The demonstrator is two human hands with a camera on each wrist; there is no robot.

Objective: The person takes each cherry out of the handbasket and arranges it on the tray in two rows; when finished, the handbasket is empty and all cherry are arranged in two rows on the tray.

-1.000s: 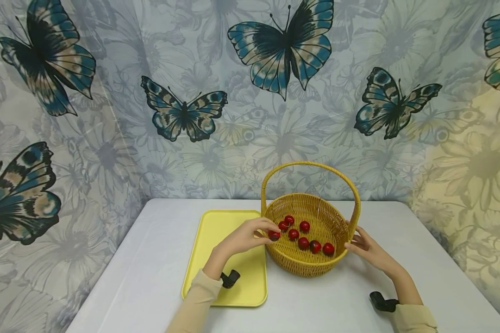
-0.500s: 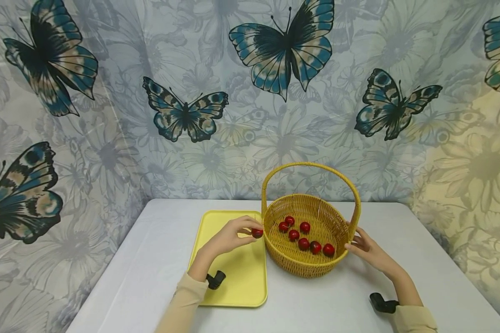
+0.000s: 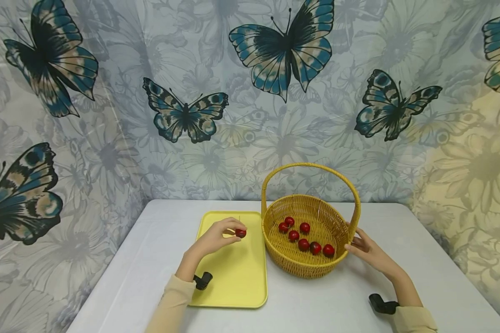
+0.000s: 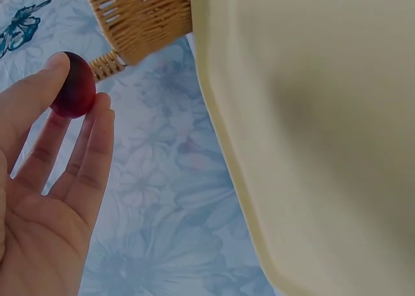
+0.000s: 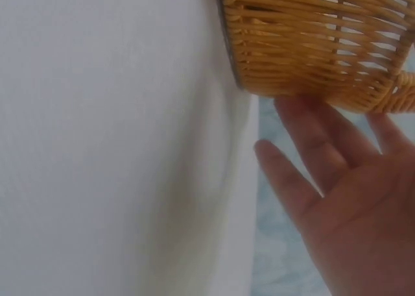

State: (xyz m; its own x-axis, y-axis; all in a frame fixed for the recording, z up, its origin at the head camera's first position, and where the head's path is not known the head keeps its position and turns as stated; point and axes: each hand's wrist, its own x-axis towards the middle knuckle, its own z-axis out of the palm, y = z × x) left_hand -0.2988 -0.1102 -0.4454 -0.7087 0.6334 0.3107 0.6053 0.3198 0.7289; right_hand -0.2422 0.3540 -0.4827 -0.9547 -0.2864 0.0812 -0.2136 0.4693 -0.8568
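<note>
A dark red cherry (image 3: 240, 233) is pinched between the thumb and fingers of my left hand (image 3: 214, 237), above the yellow tray (image 3: 237, 282). The left wrist view shows the same cherry (image 4: 75, 88) between thumb and fingertips of the left hand (image 4: 55, 172). Several red cherries (image 3: 303, 244) lie in the wicker basket (image 3: 304, 269). At the basket's right side, my right hand (image 3: 372, 253) touches the rim near the handle's base, thumb in front. In the right wrist view the fingers of that hand (image 5: 350, 179) rest against the basket wall (image 5: 311, 43), loosely extended.
The basket's tall arched handle (image 3: 308, 164) rises over it, just right of the tray. Both stand on a white table (image 3: 316, 305). Behind hangs a cloth (image 3: 283, 138) with flowers and butterflies. A black device (image 3: 382, 304) is strapped at each wrist.
My left hand has carried the cherry leftward out of the basket, over its rim, to above the tray. The right hand and the basket have stayed in place.
</note>
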